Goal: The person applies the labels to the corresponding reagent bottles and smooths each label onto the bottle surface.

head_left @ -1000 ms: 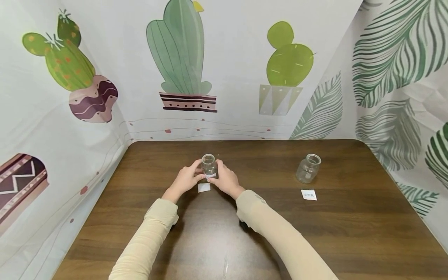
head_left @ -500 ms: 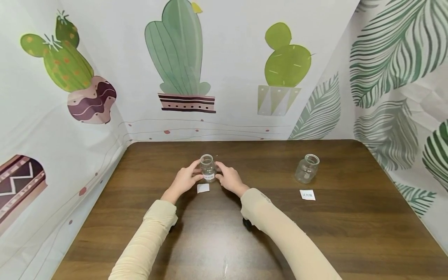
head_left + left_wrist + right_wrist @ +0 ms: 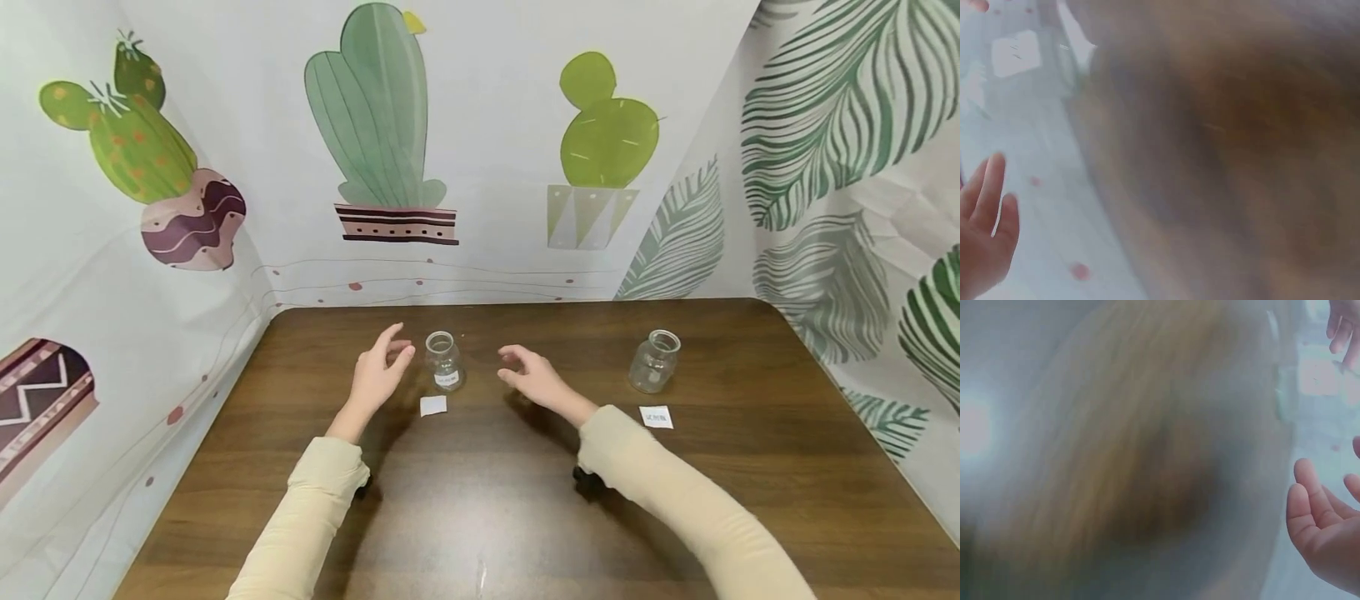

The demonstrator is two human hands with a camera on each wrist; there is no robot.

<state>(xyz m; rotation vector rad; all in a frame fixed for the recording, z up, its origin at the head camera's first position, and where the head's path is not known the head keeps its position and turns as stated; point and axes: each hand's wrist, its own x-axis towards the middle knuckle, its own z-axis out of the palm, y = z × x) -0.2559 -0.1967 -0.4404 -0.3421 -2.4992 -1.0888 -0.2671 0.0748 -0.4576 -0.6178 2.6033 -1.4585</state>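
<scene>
A clear glass jar [image 3: 442, 358] with a white label low on its front stands upright between the two hands in the head view. My left hand [image 3: 377, 371] is just left of it, fingers spread and apart from the glass. To the jar's right, my right hand [image 3: 540, 379] hovers with loosely bent fingers, holding nothing. A small white paper slip [image 3: 433, 406] lies in front of the jar. In the left wrist view the left hand [image 3: 988, 231] shows at the edge; the right hand [image 3: 1325, 531] appears likewise in the right wrist view.
A second glass jar [image 3: 654, 361] stands farther right, with a white slip bearing printed characters [image 3: 656, 417] in front of it. Both jars are on a brown wooden table [image 3: 480, 492]. A cloth printed with cacti [image 3: 498, 167] hangs behind the table's back edge.
Both hands have let go of the labelled jar and drawn apart, the left hand leftward, the right hand rightward. The jar stays standing where it was held.
</scene>
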